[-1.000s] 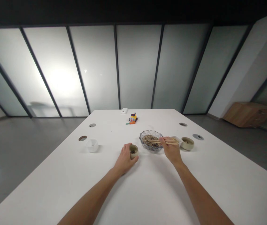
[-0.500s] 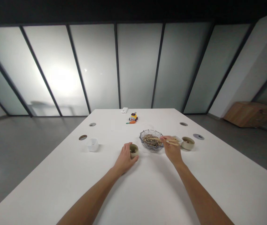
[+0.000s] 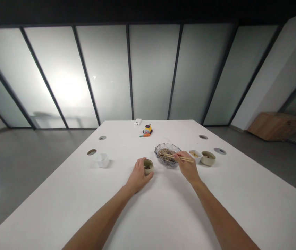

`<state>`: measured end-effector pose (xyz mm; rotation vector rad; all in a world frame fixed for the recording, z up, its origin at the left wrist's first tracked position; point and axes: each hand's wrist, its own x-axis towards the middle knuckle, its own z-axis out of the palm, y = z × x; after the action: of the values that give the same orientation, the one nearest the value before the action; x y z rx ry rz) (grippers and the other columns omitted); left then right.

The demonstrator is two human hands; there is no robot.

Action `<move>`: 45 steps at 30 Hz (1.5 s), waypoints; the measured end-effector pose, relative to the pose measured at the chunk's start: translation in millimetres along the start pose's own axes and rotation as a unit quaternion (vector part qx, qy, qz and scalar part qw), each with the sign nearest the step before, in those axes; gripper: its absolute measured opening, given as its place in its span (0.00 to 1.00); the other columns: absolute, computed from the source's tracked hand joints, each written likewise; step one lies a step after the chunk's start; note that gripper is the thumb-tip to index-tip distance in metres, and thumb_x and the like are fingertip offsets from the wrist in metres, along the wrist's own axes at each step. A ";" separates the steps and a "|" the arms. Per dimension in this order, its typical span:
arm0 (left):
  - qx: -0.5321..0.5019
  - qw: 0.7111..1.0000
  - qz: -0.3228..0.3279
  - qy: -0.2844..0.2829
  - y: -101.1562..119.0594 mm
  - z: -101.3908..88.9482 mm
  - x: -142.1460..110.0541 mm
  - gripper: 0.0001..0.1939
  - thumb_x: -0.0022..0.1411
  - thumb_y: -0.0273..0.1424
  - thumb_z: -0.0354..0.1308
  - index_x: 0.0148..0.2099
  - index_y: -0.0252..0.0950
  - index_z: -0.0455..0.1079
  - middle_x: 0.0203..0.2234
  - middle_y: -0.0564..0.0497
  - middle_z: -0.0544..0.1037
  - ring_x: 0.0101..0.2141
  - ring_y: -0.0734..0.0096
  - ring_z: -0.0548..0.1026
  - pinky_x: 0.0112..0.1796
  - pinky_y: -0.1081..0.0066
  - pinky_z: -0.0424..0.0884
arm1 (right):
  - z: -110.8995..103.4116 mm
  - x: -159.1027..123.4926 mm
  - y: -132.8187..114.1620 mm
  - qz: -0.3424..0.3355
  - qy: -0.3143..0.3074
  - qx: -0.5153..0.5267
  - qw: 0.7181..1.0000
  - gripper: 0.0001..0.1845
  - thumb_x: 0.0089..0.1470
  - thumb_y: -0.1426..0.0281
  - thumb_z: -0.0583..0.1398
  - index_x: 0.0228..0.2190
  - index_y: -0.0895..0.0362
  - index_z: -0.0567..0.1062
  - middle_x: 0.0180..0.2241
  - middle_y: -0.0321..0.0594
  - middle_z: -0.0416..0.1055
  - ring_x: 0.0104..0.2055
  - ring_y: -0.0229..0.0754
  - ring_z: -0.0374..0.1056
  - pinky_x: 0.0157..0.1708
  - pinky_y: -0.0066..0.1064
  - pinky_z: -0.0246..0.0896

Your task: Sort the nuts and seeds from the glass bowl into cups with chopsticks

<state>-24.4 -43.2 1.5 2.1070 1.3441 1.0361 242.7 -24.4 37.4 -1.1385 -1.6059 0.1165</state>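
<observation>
My left hand (image 3: 138, 175) curls around the side of a small beige bowl (image 3: 151, 167) standing on the table, with a few dark seeds at its bottom. In my right hand (image 3: 188, 169) is a pair of wooden chopsticks (image 3: 183, 158), pointing left. Their tips reach in over the sunflower seeds (image 3: 166, 157) that fill a clear scalloped glass bowl (image 3: 170, 165); whether a seed is pinched between them I cannot tell. Just right of my right hand stands a white square dish (image 3: 198, 159) with pale bits inside, against a second beige bowl (image 3: 208, 159) holding some dark pieces.
A translucent white container (image 3: 102, 160) stands on the left of the white table (image 3: 142, 215). Farther back are a yellow toy vehicle (image 3: 148, 129), an orange toy carrot (image 3: 145, 135) and a white box-like object (image 3: 137, 122). Round holes pierce the tabletop near both sides.
My right hand has shifted slightly left and toward me with the chopsticks, uncovering more of the white square dish. My left hand stays at the small bowl.
</observation>
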 end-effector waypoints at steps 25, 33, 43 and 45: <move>-0.006 1.000 -0.005 -0.001 4.5 -4.0 -1.8 0.34 0.61 0.32 0.65 0.66 0.39 0.58 0.60 0.41 0.67 0.61 0.52 0.68 0.64 0.52 0.64 | 2.7 7.8 -20.2 0.181 0.013 0.309 0.934 0.27 0.50 0.41 0.68 0.26 0.52 0.77 0.29 0.41 0.78 0.33 0.51 0.78 0.32 0.45 0.81; -0.004 1.000 -0.009 -0.001 1.8 -2.3 -1.0 0.34 0.60 0.32 0.64 0.66 0.38 0.57 0.60 0.40 0.67 0.61 0.52 0.68 0.64 0.52 0.63 | -9.4 9.0 -9.3 0.105 0.081 0.068 0.989 0.29 0.57 0.40 0.61 0.29 0.53 0.78 0.26 0.43 0.78 0.30 0.50 0.74 0.35 0.44 0.73; -0.003 1.000 -0.001 0.003 2.5 -1.9 -0.5 0.33 0.61 0.32 0.64 0.66 0.39 0.57 0.59 0.41 0.67 0.60 0.53 0.68 0.64 0.52 0.64 | -7.1 4.8 -0.1 0.011 0.045 -0.067 0.997 0.34 0.64 0.38 0.51 0.27 0.51 0.77 0.27 0.42 0.77 0.32 0.49 0.71 0.36 0.41 0.64; -0.003 1.000 -0.004 0.000 2.7 -1.8 -0.5 0.34 0.61 0.32 0.64 0.66 0.39 0.57 0.59 0.41 0.67 0.60 0.53 0.68 0.64 0.52 0.64 | -7.3 4.7 -0.6 0.011 0.043 -0.070 0.997 0.33 0.64 0.39 0.51 0.27 0.51 0.77 0.27 0.42 0.77 0.32 0.49 0.71 0.36 0.41 0.64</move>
<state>-24.3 -44.9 4.4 2.0955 1.3473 1.0357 248.5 -24.8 43.8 -1.2532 -1.5442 -0.0312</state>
